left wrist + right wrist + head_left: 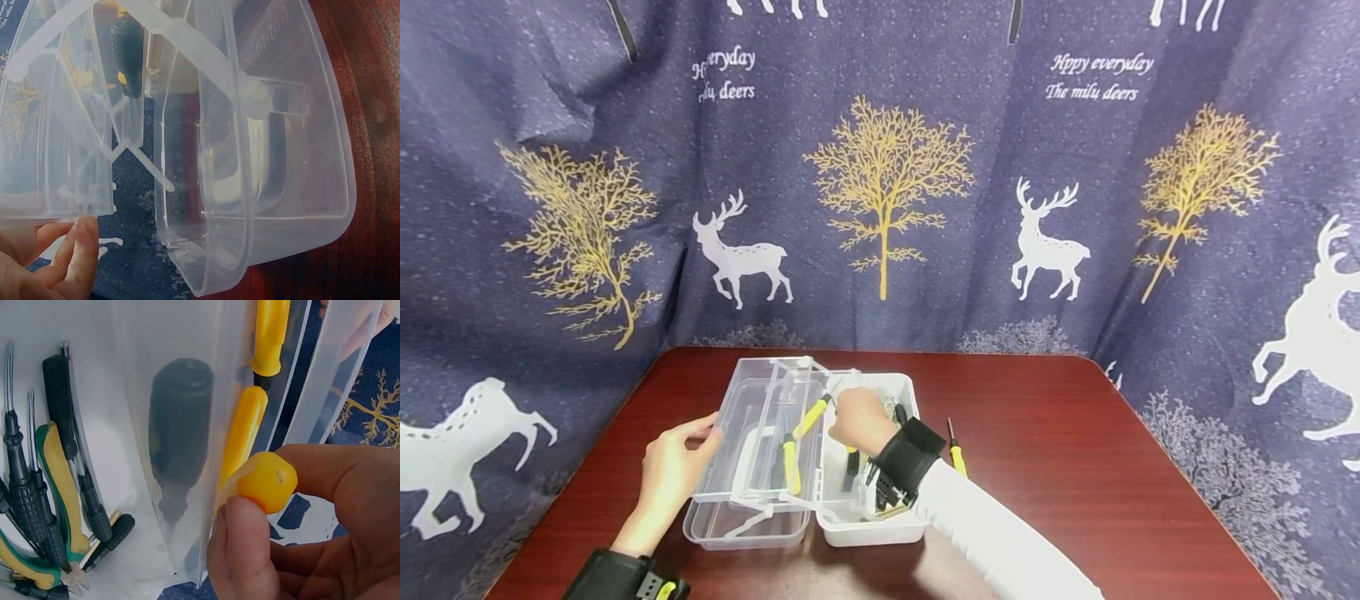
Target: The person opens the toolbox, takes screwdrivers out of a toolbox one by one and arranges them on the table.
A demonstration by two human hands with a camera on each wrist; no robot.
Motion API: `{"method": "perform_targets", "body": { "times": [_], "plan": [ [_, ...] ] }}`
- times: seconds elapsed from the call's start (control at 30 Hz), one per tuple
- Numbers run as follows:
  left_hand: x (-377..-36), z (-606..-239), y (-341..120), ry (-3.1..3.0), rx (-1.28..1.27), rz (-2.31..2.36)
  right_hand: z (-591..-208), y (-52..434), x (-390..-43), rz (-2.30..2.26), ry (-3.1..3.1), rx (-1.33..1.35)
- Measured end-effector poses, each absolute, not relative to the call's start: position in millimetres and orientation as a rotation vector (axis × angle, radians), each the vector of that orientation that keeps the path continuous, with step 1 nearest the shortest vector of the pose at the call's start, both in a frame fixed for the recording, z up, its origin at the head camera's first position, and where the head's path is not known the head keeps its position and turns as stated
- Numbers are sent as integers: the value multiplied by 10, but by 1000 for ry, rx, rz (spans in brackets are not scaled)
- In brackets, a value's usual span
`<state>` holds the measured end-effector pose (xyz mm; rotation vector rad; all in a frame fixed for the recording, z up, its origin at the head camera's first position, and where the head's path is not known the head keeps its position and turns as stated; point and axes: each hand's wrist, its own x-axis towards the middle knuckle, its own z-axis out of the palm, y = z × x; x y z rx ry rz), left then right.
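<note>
A toolbox stands open on the table, its clear lid [741,417] folded out left of the white base [872,530]. My left hand [673,468] holds the lid's left edge, its fingertips [80,245] under the clear rim [56,215]. My right hand [859,419] reaches over the box and pinches the end of a yellow plier handle [267,481] between thumb and finger. These yellow-handled pliers [792,457] lie in the clear tray [775,496]. Black screwdrivers [28,494] and green-and-yellow pliers [59,487] lie in the white base.
A small yellow-and-black screwdriver [955,450] lies on the dark red table [1075,450] right of the box. A dark blue curtain [880,208] with deer and trees hangs close behind the table's far edge.
</note>
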<state>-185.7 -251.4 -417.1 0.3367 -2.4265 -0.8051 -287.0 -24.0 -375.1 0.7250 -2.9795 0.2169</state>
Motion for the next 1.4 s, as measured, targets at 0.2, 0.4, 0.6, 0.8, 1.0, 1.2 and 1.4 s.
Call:
{"method": "perform_targets", "body": {
  "times": [0.2,0.4,0.6,0.8,1.0,1.2,1.4],
  "plan": [
    [-1861,-4160,-2505,-2424,335,-800,-3725,-177,-2866,224,-2983,730],
    [-1853,-4162,-2506,-2430,344,-803,-3686,-99,-2866,278,-3013,729],
    [-1848,-4158,-2505,-2445,353,-827,-3673,18,-2879,433,-3023,735],
    [-1847,-4149,-2497,-2439,348,-828,-3649,139,-2920,570,-3019,715],
    [-1848,-4155,-2504,-2437,359,-822,-3661,256,-2928,683,-2997,688],
    [-1851,-4153,-2510,-2433,356,-809,-3692,318,-2938,678,-3000,599],
    [-1858,-4160,-2499,-2442,350,-814,-3692,417,-2937,724,-3008,549]
  ]
}}
